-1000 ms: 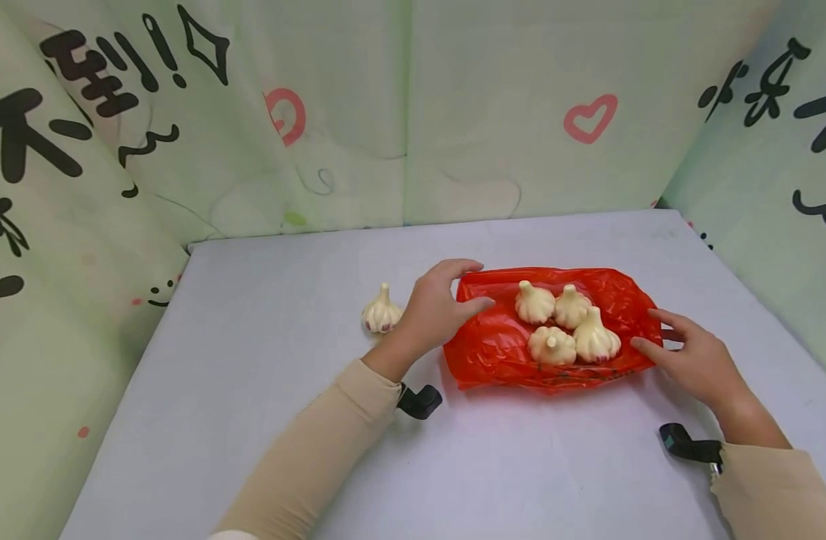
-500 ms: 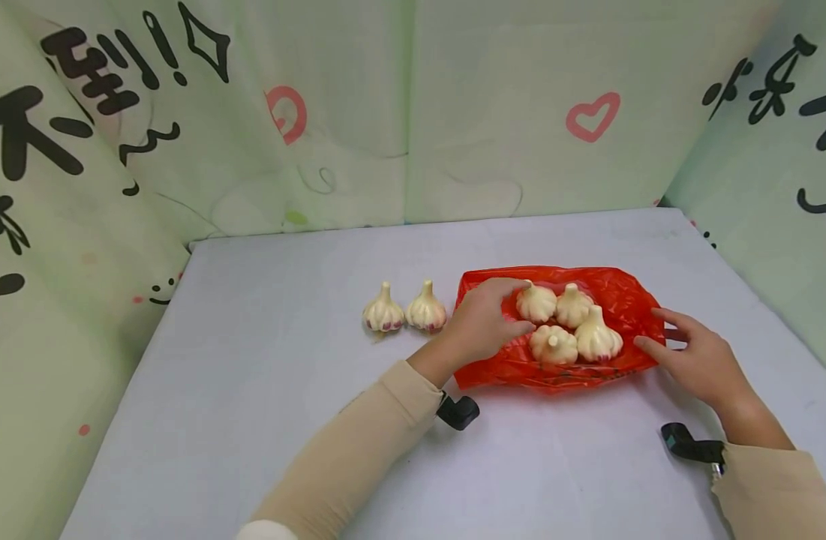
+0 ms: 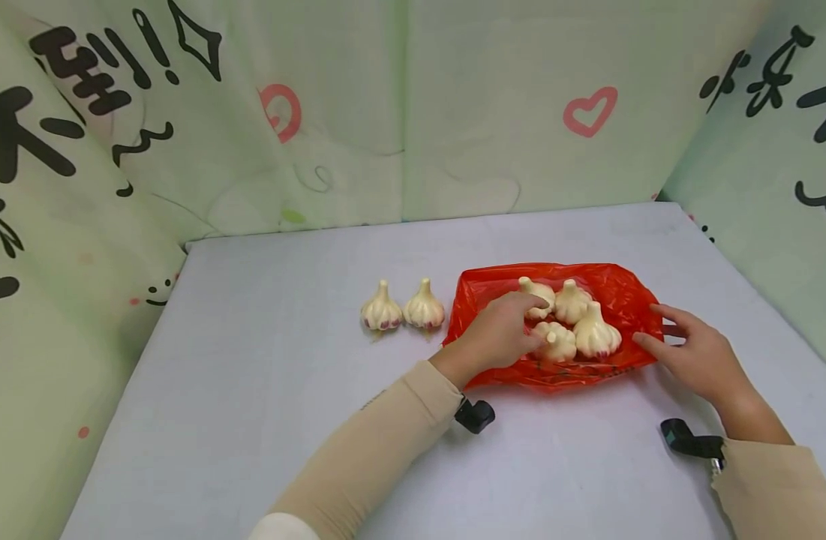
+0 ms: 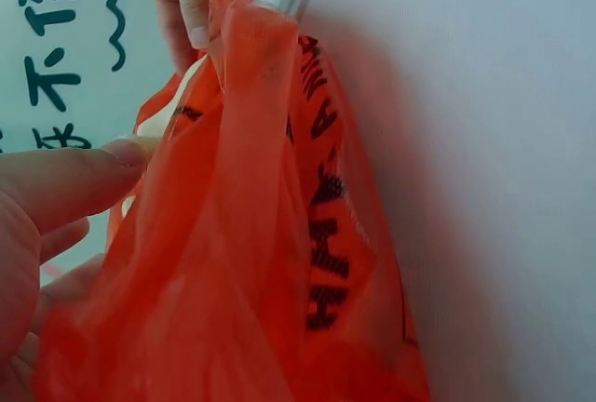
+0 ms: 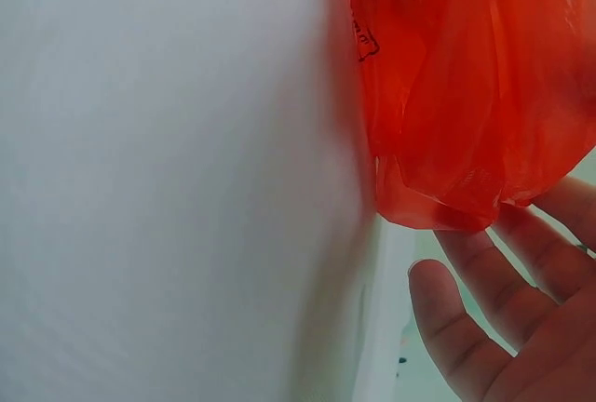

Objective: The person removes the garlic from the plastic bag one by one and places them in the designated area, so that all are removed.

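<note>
My left hand (image 3: 495, 335) reaches into the open red plastic bag (image 3: 630, 296), fingers at the upper-left garlic bulb (image 3: 542, 292) and thumb beside the lower-left bulb (image 3: 561, 343). Two more bulbs, one at the back (image 3: 572, 302) and one at the front (image 3: 597, 334), lie in the bag. In the left wrist view the bag (image 4: 233, 234) hides most of the garlic from my left hand's (image 4: 60, 188) side. With fingers spread, my right hand (image 3: 706, 364) touches the bag's right edge. The right wrist view shows its fingertips (image 5: 466, 240) against the bag (image 5: 447, 95).
Left of the bag, two garlic bulbs stand side by side on the white table (image 3: 264, 360), one on the left (image 3: 382, 309) and one on the right (image 3: 424, 307). A printed green curtain (image 3: 480, 150) hangs behind the table and along both sides.
My left hand has moved right, from the bag's left edge to the bulbs inside. The second bulb outside the bag, hidden behind this hand earlier, shows now. My right hand has stayed at the bag's edge.
</note>
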The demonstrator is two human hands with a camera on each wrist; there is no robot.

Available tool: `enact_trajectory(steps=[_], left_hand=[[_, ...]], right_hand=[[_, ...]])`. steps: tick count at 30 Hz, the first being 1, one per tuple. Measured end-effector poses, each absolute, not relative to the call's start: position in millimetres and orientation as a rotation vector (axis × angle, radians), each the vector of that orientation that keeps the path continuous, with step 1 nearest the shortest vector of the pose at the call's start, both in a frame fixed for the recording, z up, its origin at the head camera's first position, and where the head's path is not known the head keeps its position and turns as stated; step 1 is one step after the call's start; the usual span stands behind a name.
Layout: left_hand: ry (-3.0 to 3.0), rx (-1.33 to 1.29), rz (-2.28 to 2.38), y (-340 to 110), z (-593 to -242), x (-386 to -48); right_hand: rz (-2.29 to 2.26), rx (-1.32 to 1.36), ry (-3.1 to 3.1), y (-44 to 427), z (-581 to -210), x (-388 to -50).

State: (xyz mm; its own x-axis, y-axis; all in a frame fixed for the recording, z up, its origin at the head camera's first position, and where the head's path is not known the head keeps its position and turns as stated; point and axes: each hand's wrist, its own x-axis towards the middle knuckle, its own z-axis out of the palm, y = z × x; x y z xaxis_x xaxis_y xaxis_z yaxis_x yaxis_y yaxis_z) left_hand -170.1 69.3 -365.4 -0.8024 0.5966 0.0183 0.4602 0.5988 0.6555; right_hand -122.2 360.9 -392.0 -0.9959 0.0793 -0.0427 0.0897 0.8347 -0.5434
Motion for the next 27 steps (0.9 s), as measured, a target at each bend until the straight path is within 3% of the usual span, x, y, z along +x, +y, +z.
enact_trajectory(steps=[27], left_hand=[[2.663,0.946,0.926,89.3,-379.4,-167.8]], right_hand=[[-0.882,0.136,2.987,361.3,-391.6,-123.3]])
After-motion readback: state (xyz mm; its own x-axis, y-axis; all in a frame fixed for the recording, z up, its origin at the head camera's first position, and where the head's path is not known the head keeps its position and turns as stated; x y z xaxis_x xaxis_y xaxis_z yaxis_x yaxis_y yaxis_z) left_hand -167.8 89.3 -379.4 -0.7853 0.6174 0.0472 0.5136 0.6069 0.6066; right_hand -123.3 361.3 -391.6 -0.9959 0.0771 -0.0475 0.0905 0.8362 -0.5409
